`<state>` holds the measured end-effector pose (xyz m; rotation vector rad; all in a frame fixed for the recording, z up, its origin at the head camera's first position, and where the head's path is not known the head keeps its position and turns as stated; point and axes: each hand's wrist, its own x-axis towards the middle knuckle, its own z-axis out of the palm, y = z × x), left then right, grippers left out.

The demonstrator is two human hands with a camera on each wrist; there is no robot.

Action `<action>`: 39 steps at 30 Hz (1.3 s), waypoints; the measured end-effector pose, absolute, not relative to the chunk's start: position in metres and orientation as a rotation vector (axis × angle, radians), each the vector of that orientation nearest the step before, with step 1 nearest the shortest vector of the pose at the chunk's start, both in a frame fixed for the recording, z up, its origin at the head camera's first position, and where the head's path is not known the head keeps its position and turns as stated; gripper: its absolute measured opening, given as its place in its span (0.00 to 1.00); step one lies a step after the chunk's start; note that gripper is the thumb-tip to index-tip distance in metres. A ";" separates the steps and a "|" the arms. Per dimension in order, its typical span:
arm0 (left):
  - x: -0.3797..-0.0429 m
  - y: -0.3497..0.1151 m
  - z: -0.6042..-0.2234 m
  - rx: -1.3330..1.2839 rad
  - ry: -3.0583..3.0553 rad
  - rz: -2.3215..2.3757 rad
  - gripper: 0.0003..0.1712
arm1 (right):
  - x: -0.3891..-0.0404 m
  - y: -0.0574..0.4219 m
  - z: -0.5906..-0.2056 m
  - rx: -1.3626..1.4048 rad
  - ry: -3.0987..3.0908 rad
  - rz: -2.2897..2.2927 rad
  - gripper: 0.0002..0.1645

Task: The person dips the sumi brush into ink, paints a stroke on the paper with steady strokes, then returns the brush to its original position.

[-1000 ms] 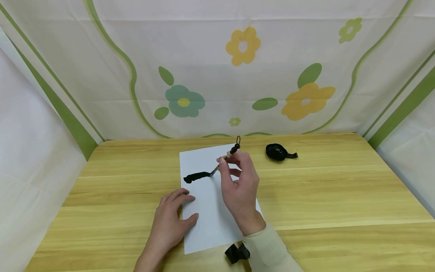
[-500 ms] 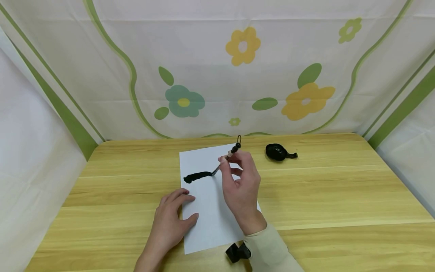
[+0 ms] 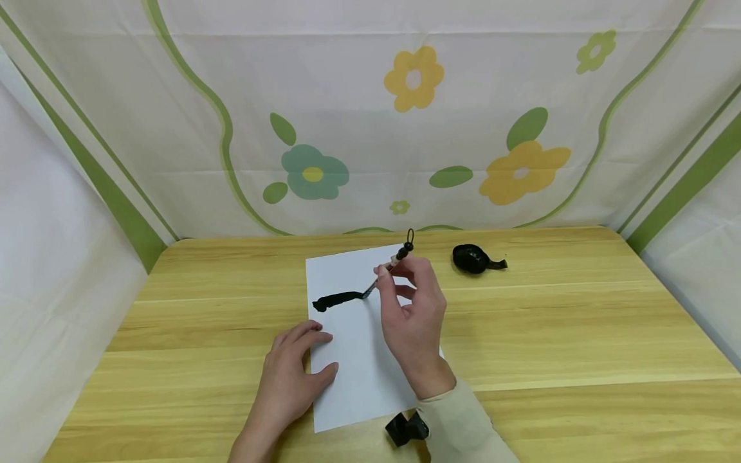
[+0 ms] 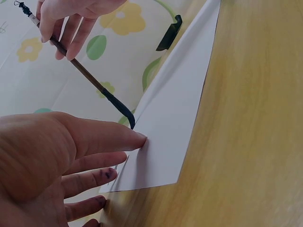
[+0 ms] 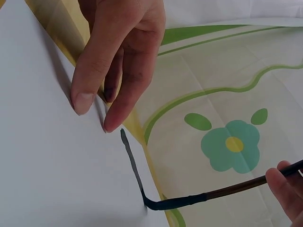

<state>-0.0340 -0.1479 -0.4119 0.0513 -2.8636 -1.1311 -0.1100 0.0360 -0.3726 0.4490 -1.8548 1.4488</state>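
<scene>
A writing brush (image 4: 87, 74) with a brown handle, dark beads and a hanging loop is pinched in my right hand (image 3: 413, 315). Its black, inked tip bends against the white sheet of paper (image 3: 359, 366). A thick black stroke (image 3: 338, 300) runs across the upper part of the sheet, from near its left edge up to the brush tip. At the paper's left edge my left hand (image 3: 292, 373) rests with fingers spread, the thumb and fingertips touching the sheet. Dark smudges mark some left fingertips in the left wrist view.
A shiny black dish-like thing (image 3: 470, 259) with a short handle stands right of the paper on the wooden table (image 3: 556, 321). A small black object (image 3: 405, 429) lies by the right sleeve, below the paper. Behind the table hangs a flowered cloth (image 3: 359, 128).
My right hand has moved slightly right with the brush, and the black stroke has grown a little longer toward the right. The left hand has stayed in place.
</scene>
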 end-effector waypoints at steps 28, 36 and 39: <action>-0.034 -0.147 -0.409 0.082 -2.893 -1.141 0.20 | -0.110 0.039 -0.370 0.397 -1.867 1.443 0.09; -0.034 -0.148 -0.410 0.077 -2.892 -1.144 0.20 | -0.110 0.040 -0.369 0.394 -1.866 1.431 0.09; -0.034 -0.148 -0.410 0.076 -2.892 -1.148 0.20 | -0.110 0.041 -0.369 0.385 -1.867 1.426 0.09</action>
